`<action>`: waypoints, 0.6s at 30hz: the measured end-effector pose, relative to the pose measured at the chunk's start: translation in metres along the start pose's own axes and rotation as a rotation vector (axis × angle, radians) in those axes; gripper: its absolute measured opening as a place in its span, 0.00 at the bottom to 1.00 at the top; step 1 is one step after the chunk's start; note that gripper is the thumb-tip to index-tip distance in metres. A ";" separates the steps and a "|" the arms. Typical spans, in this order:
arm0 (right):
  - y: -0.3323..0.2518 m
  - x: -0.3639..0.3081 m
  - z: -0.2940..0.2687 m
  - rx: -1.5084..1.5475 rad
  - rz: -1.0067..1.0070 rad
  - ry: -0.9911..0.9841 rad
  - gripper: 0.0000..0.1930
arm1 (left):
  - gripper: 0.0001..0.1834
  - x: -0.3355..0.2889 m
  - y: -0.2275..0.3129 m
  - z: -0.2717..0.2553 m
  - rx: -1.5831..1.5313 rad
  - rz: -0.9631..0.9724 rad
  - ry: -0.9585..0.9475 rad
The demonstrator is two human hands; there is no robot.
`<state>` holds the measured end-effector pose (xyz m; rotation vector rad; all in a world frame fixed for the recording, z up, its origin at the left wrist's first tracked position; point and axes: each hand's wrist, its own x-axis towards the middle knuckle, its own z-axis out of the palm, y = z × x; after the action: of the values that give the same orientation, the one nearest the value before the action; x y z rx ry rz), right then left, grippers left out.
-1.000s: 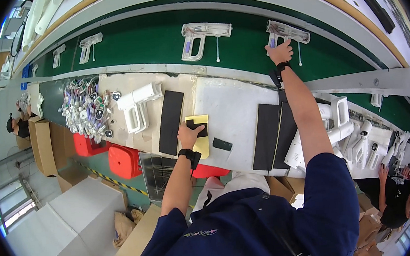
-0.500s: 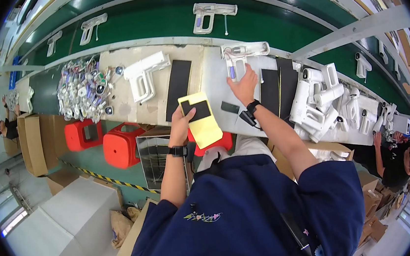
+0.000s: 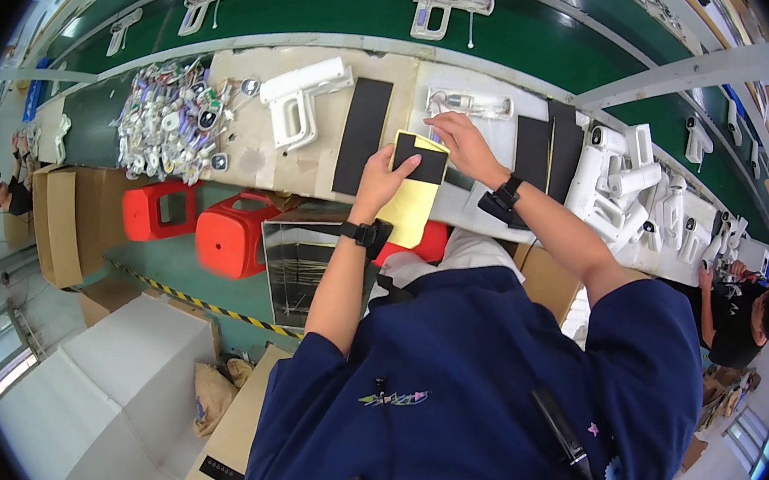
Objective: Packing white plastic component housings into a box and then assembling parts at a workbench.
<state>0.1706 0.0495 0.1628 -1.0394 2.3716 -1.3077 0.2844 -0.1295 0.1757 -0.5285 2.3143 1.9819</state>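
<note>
My left hand (image 3: 387,177) holds a yellow backing sheet (image 3: 414,205) with a black rectangular pad (image 3: 420,160) stuck at its top end. My right hand (image 3: 458,134) has its fingers on the top edge of that pad. Just beyond my right hand a white gun-shaped plastic part (image 3: 468,102) lies on the white mat of the bench (image 3: 251,151). A second white gun-shaped part (image 3: 302,100) lies to the left, beside a long black strip (image 3: 362,134).
A green conveyor belt (image 3: 344,12) behind the bench carries more white parts (image 3: 445,5). A heap of small fittings (image 3: 169,122) lies at left, white housings (image 3: 624,184) at right. Red stools (image 3: 236,240) and cardboard boxes (image 3: 64,225) stand below. Another person (image 3: 744,321) works at right.
My right hand came back from the conveyor, laid a white part on the mat and moved onto the pad. My left hand lifted the yellow sheet off the bench.
</note>
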 end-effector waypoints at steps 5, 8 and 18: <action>0.028 0.046 -0.067 0.006 -0.144 -0.009 0.13 | 0.21 0.078 0.031 0.027 0.146 0.003 -0.114; 0.064 0.089 -0.088 0.135 -0.072 -0.180 0.13 | 0.22 0.132 0.045 0.054 0.123 0.065 -0.196; 0.226 0.238 -0.126 0.415 0.138 -0.292 0.17 | 0.21 0.279 0.015 0.090 -0.086 0.074 -0.020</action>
<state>-0.1707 0.0454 0.0808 -0.8553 1.8216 -1.4059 0.0007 -0.1031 0.1028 -0.4321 2.2779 2.1177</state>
